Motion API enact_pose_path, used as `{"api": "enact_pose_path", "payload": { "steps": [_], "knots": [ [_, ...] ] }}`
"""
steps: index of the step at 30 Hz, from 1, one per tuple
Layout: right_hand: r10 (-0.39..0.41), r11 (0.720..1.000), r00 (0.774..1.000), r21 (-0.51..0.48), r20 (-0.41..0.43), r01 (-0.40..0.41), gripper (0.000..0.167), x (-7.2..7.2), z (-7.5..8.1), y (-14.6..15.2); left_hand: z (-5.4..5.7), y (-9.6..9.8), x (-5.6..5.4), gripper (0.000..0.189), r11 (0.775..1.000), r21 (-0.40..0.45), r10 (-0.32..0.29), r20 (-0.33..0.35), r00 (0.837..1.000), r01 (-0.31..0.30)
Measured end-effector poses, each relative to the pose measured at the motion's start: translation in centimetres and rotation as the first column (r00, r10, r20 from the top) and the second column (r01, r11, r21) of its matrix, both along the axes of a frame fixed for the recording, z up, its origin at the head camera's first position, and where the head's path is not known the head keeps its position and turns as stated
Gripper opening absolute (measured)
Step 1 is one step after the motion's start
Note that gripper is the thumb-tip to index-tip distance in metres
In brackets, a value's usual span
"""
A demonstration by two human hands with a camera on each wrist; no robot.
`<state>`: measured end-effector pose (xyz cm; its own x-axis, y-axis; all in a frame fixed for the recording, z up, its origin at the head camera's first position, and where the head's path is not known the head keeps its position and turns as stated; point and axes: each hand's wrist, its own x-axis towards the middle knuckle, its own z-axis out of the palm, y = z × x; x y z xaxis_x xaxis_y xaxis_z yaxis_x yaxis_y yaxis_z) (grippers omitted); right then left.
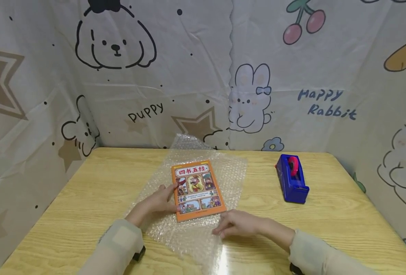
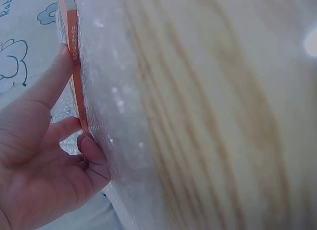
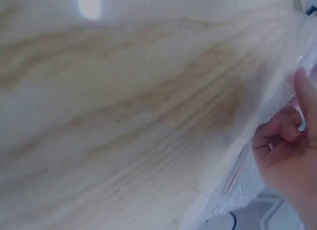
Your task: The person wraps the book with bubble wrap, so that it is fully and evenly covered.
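Book (image 1: 198, 191) and bubble wrap (image 1: 182, 236) share the middle of the table (image 1: 68, 198) in the head view, the book lying flat, cover up, on top of the sheet. It sits a little skewed, with wrap showing around it. The left hand (image 1: 156, 202) touches the book's left edge with loosely bent fingers, not closed around it. The right hand (image 1: 238, 223) pinches the wrap just beside the book's near right corner. To the right, well apart from both, stands a blue tape dispenser (image 1: 293, 191). The step in hand seems to be 1 hand steadying the book while the other manages the loose sheet, so light, even pressure on the left is probably best; a hard push could slide the book over the slick plastic.

From the left wrist, the book's orange spine shows edge-on, with 2 of the digits set apart along it and the remaining fingers curled in near the wrap. That spread should resist twisting better than 1 fingertip would.

From the right wrist, the fingers bend in at the wrap's edge, though the exact contact between fingertips and plastic is hard to make out. A thin orange line farther along is likely the book's edge. A firm pinch with a slow, level pull would suit this thin sheet, since a jerk could crease it or drag the book askew.
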<state>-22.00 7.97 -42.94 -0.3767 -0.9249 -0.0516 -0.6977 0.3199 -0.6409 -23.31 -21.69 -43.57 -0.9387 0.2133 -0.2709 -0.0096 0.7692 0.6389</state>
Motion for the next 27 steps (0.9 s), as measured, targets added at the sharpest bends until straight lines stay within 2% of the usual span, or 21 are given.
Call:
{"api": "enact_pose_path", "payload": {
  "steps": [3, 6, 12, 16, 22, 24, 27],
  "knots": [
    [-0.082, 0.991, 0.982, -0.089, 0.172, 0.099, 0.026, -0.7, 0.2, 0.1, -0.1, 0.1, 0.0, 0.093, 1.000, -0.021, -0.009, -0.010, 1.000, 0.008],
    [-0.155, 0.970, 0.950, -0.142, 0.271, 0.199, 0.022, -1.6, 0.5, 0.0, -0.1, 0.1, 0.0, 0.093, 0.999, -0.035, -0.009, 0.004, 1.000, 0.009],
    [-0.248, 0.945, 0.939, -0.156, 0.238, 0.289, 0.018, -3.9, 1.3, -0.9, 0.0, 0.0, -0.2, 0.092, 0.998, -0.056, -0.025, -0.002, 1.000, 0.025],
    [-0.328, 0.927, 0.918, -0.113, 0.224, 0.358, 0.018, -4.9, 1.2, -1.6, 0.2, 0.2, -0.1, 0.087, 0.997, -0.075, -0.035, -0.004, 0.999, 0.035],
    [-0.356, 0.927, 0.914, -0.051, 0.194, 0.372, 0.022, -5.6, 0.5, -2.1, 0.4, 0.1, 0.1, 0.086, 0.996, -0.076, -0.054, -0.011, 0.999, 0.053],
    [-0.367, 0.925, 0.909, -0.025, 0.197, 0.379, 0.024, -5.7, 0.3, -2.2, 0.4, -0.1, 0.0, 0.084, 0.997, -0.050, -0.053, 0.007, 0.999, 0.053],
    [-0.379, 0.923, 0.909, 0.007, 0.171, 0.384, 0.024, -5.7, -0.1, -2.3, 0.4, -0.5, -0.3, 0.070, 0.997, 0.020, -0.075, 0.041, 0.996, 0.074]
  ]
}}
